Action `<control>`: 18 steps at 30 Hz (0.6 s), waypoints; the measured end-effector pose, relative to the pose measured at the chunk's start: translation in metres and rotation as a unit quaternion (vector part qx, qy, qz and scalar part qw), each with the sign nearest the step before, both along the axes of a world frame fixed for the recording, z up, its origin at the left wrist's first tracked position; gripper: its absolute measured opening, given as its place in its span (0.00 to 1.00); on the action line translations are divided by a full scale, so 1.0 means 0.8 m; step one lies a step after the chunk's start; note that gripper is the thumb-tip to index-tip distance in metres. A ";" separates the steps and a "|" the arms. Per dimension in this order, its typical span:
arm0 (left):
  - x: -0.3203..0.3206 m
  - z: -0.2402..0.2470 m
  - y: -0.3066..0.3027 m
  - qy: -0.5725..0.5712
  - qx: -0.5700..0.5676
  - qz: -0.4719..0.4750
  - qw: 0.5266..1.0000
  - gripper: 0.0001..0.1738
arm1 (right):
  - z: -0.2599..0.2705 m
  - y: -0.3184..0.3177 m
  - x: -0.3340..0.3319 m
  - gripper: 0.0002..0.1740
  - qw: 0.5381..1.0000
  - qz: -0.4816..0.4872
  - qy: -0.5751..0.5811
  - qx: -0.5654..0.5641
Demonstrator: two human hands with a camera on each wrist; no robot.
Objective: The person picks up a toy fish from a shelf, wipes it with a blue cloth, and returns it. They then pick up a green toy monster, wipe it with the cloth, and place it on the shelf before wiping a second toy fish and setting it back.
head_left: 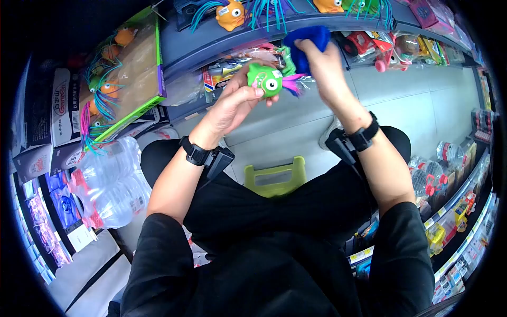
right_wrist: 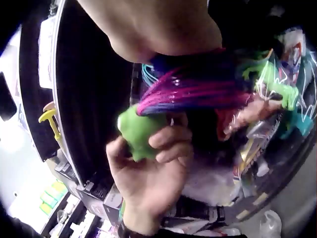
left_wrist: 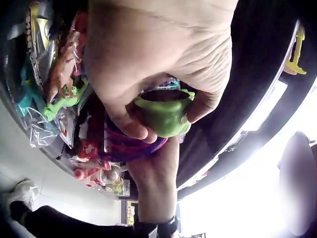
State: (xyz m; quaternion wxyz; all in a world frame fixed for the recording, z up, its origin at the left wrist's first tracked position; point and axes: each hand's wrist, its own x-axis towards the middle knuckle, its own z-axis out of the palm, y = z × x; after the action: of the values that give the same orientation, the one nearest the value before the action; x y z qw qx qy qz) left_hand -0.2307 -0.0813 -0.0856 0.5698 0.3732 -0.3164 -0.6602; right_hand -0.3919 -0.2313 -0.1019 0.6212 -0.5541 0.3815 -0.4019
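My left hand (head_left: 235, 103) grips a green one-eyed monster toy (head_left: 259, 78) between thumb and fingers, its big eye turned up toward the head camera. In the left wrist view the thumb and fingertips curl around the toy's green body (left_wrist: 166, 116). Pink and blue strands (right_wrist: 183, 91) trail from the toy toward my right hand in the right wrist view. Just to the right of the toy, my right hand (head_left: 328, 71) holds a fuzzy dark blue cloth (head_left: 303, 53), thumb pressed on top and the other fingers mostly hidden.
Similar toys, such as an orange one (head_left: 230, 16), line the shelf (head_left: 206, 50) ahead. An open box (head_left: 140, 79) of them stands at left, above bottled water (head_left: 113, 182). Packaged toys (head_left: 369, 45) fill the lower shelf. A yellow-green stool (head_left: 275, 182) stands between the legs.
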 end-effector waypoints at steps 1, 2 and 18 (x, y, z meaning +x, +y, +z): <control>0.000 0.002 0.000 -0.009 -0.009 0.029 0.999 0.34 | 0.011 -0.007 -0.005 0.14 0.996 -0.024 -0.018 -0.087; 0.001 0.004 0.000 -0.018 -0.019 0.059 0.998 0.33 | 0.026 -0.011 -0.011 0.15 0.990 -0.030 -0.013 -0.135; -0.010 0.010 -0.007 -0.288 -0.172 0.182 0.924 0.33 | 0.044 0.054 -0.009 0.31 0.928 0.328 -0.033 0.172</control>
State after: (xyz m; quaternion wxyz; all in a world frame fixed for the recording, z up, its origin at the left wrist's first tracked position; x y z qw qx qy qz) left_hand -0.2390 -0.0870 -0.0774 0.6198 0.4948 -0.5021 -0.3448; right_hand -0.3992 -0.1881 -0.0664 0.8161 -0.5198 0.2212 -0.1223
